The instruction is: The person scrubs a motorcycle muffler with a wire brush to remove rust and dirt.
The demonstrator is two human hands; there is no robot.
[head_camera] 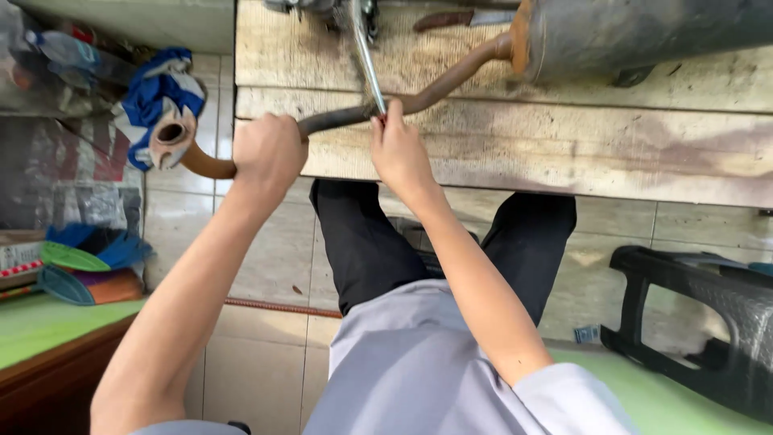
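A rusty bent exhaust pipe [451,76] lies across a worn wooden bench [564,145] and joins a grey muffler [644,32] at the top right. The pipe's flanged open end [171,137] sticks out past the bench's left edge. My left hand [270,153] is closed around the pipe just at that edge. My right hand [398,149] grips the lower end of a shiny metal tool handle [366,56], which crosses the pipe and runs up to a metal part at the top edge.
A blue and white cloth [161,89] lies behind the pipe end. A black plastic stool [700,314] stands at the right on the tiled floor [258,266]. A green-topped surface [40,322] with coloured items is at the left. A brown-handled blade [451,18] rests on the bench.
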